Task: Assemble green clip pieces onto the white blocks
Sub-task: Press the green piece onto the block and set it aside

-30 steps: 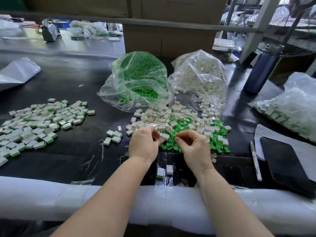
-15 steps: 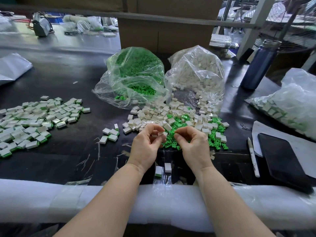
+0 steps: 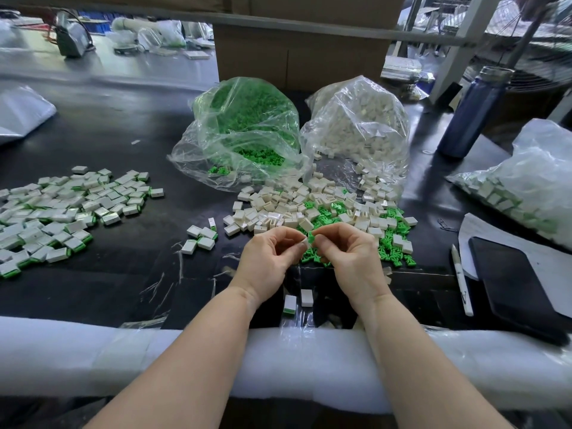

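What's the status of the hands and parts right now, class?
Left hand pinches white block. Right hand pinches green clip against it. Clip not seen seated. Nothing between the hands.

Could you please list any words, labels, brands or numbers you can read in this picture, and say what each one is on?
None can be read.
Pen: a small dark mark near its lower end, too small to read.
Blue bottle: no label shows.
Cardboard box: plain on the side in view.
Phone: dark, blank screen.
White blocks and green clips: no print visible.
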### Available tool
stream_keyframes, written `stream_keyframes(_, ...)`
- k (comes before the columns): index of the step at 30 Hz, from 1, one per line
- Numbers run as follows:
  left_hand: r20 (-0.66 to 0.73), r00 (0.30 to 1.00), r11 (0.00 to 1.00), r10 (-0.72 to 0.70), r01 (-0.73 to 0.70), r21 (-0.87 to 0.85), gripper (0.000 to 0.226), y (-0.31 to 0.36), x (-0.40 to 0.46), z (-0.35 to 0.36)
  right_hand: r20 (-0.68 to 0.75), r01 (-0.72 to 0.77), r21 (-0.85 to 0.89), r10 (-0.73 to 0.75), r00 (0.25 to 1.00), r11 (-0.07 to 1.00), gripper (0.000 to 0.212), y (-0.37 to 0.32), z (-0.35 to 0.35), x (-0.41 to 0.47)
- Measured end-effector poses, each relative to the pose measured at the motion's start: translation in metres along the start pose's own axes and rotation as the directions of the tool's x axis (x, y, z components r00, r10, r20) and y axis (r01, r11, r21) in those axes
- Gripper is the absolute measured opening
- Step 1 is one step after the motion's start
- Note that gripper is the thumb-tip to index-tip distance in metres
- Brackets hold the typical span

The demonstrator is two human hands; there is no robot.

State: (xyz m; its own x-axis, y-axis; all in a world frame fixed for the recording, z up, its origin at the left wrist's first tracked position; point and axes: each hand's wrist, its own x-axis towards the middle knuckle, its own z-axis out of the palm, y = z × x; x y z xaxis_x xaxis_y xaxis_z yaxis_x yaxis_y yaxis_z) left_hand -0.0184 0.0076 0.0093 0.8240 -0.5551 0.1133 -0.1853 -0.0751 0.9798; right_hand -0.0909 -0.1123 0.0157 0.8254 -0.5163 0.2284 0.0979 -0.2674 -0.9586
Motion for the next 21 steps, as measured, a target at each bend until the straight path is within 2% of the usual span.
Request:
stream_keyframes(9, -0.014, 1.000, 1.000, -0.007, 0.008, 0.011, 0.007, -0.0019, 0.0002, -0.0001, 0.023, -0.010, -0.108, 0.012, 1.000, 0.994, 0.014, -0.0002, 0.0016, -0.0009)
stream_keyframes(14, -0.025, 1.000, 1.000, 0.014, -0.014, 0.021, 0.011, 0.0001, 0.0000, 0.0020, 0.035, -0.039, -0.064, 0.041, 0.999, 0.997, 0.023, -0.0008, 0.0002, -0.0020)
stream_keyframes(21, 0.013, 1.000, 0.996, 0.017, -0.018, 0.087, 0.010, 0.0002, -0.0017, 0.0030, 0.080, -0.088, -0.049, 0.091, 0.993, 0.995, 0.021, -0.0003, -0.0005, -0.0017)
